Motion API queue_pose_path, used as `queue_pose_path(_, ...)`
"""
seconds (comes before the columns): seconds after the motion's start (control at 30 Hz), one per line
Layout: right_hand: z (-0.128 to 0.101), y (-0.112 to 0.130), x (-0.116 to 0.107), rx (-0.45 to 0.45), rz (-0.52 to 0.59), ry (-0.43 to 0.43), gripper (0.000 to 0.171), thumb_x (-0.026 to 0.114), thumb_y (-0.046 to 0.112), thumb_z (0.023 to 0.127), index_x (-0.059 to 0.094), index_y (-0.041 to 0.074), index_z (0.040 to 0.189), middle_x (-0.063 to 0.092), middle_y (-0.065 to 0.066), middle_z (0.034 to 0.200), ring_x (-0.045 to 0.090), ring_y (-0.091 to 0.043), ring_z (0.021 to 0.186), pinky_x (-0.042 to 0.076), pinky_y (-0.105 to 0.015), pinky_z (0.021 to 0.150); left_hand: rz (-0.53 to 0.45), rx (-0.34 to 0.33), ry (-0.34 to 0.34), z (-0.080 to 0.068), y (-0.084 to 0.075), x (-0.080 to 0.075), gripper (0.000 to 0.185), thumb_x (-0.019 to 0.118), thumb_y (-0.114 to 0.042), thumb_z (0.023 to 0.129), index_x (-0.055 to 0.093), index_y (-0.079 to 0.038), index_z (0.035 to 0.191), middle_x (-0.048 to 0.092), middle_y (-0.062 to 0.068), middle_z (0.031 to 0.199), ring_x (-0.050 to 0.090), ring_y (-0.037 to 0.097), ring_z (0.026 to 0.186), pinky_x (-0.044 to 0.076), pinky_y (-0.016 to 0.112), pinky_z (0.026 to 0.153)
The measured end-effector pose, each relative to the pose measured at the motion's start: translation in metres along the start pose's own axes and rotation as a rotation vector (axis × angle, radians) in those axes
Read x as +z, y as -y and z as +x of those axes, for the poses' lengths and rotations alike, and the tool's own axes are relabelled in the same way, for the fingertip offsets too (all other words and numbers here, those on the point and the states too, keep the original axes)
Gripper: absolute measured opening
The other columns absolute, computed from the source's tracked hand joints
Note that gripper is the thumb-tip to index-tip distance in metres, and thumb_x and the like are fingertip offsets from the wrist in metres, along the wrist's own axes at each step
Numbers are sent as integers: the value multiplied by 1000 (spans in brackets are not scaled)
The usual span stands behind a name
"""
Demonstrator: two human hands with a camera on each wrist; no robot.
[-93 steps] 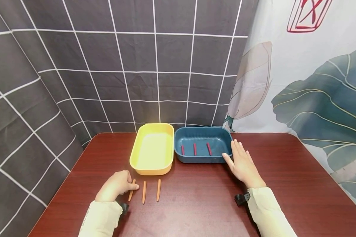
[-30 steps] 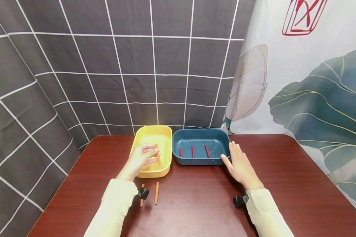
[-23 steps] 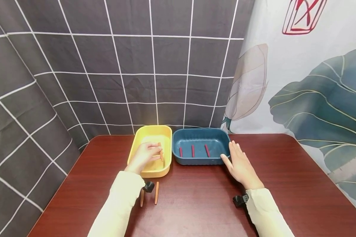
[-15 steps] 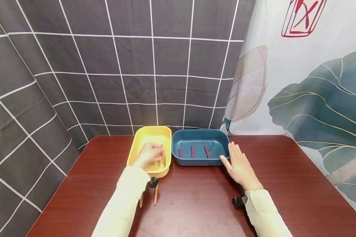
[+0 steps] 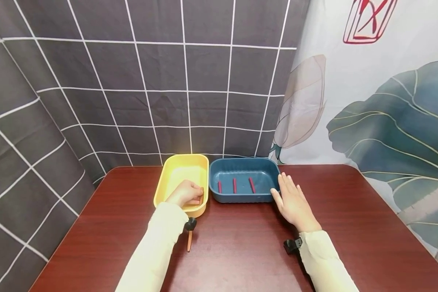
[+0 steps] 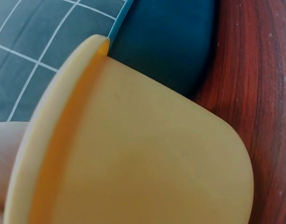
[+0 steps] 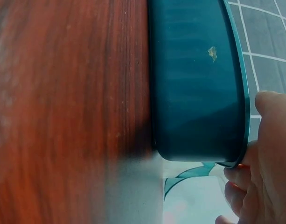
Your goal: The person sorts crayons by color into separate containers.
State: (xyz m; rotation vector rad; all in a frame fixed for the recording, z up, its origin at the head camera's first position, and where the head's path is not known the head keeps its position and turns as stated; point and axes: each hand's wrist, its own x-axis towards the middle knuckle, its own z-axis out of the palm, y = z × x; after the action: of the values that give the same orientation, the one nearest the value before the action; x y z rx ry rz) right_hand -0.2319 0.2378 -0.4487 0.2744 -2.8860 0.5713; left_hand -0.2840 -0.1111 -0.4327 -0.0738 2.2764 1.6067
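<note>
My left hand (image 5: 185, 193) is down inside the yellow tray (image 5: 157, 194), pinching a short orange stick (image 5: 202, 194) near the tray's right wall. In the left wrist view the yellow tray's outer wall (image 6: 147, 140) fills most of the picture, so the stick is hidden there. My right hand (image 5: 293, 205), fingers straight, rests against the right end of the blue tray (image 5: 241, 198); the right wrist view has its fingers at the blue rim (image 7: 245, 126). On the table, another orange stick (image 5: 189, 242), tapered at its near end, is partly covered by the left wrist camera.
Several dark red sticks, the middle one (image 5: 235, 185) among them, lie spaced out in the blue tray. Both trays stand side by side at the back of the red-brown table (image 5: 237, 243). A grey checked cloth (image 5: 160, 81) hangs behind, a leaf-patterned one (image 5: 387, 121) to the right.
My left hand picked up the leftmost orange stick from the table, carried it over the yellow tray and lowered it inside, toward the right wall. My right hand stays at the blue tray.
</note>
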Motion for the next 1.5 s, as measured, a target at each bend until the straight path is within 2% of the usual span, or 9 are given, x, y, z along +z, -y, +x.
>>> queue_pose_path(0.2, 1, 1, 0, -5, 17, 2, 71, 41, 42, 109, 25, -7, 157, 22, -28, 163, 17, -46, 151, 14, -64, 120, 15, -1, 5, 0, -1, -1, 15, 56, 4, 96, 68, 11, 102, 64, 5, 75, 63, 12, 71, 62, 32, 75)
queue_pose_path(0.37, 1, 2, -1, -5, 17, -3, 70, 41, 41, 109, 25, -8, 156, 22, -28, 163, 17, -46, 151, 14, -64, 120, 79, 87, 6, -6, -2, -8, 18, 53, 0, 94, 67, 9, 99, 66, 9, 77, 62, 13, 68, 58, 25, 65)
queue_pose_path(0.47, 1, 2, -1, -9, 13, -1, 70, 43, 40, 109, 25, -8, 156, 22, -28, 163, 17, -46, 151, 15, -64, 120, 105, 127, -18, -14, -7, -13, 20, 53, -4, 94, 66, 7, 104, 70, 12, 84, 65, 15, 72, 58, 26, 66)
queue_pose_path(0.6, 1, 2, -1, -15, 13, -9, 70, 45, 38, 108, 25, -8, 156, 22, -29, 163, 18, -47, 150, 15, -65, 119, 149, 171, -93, -33, -17, -15, 25, 54, -9, 98, 65, 6, 115, 72, 17, 99, 72, 26, 88, 61, 35, 77)
queue_pose_path(0.67, 1, 1, 0, -12, 17, -6, 71, 45, 39, 108, 24, -8, 156, 22, -28, 163, 17, -47, 151, 15, -64, 119, 184, 226, -126, -44, -19, -15, 26, 55, -10, 100, 65, 7, 116, 71, 18, 102, 73, 30, 91, 61, 39, 79)
queue_pose_path(0.8, 1, 2, 2, -10, 20, 0, 72, 43, 42, 108, 24, -8, 157, 21, -28, 163, 17, -47, 151, 15, -64, 119, 241, 324, -195, -70, -17, -15, 20, 59, -9, 97, 67, 4, 109, 73, 15, 96, 74, 29, 85, 59, 34, 73)
queue_pose_path(0.97, 1, 3, 4, -10, 22, 5, 72, 43, 43, 108, 23, -7, 157, 21, -28, 163, 16, -46, 151, 15, -65, 119, 232, 383, -197, -93, -8, -18, 14, 64, -8, 93, 70, 0, 102, 71, 8, 88, 72, 22, 79, 55, 28, 70)
queue_pose_path(1.27, 1, 4, -4, -3, 31, 21, 72, 44, 40, 108, 23, -8, 157, 20, -29, 163, 16, -47, 151, 15, -65, 119, 306, 370, -130, -112, 3, -25, 10, 66, -15, 96, 71, -7, 99, 66, 1, 85, 65, 16, 76, 54, 30, 73)
queue_pose_path(1.5, 1, 2, -6, 2, 35, 27, 74, 41, 44, 108, 22, -9, 156, 19, -29, 163, 15, -47, 151, 14, -65, 119, 469, 322, -111, -118, 7, -30, 11, 68, -19, 95, 68, -12, 87, 66, -4, 68, 62, 13, 65, 49, 30, 68)
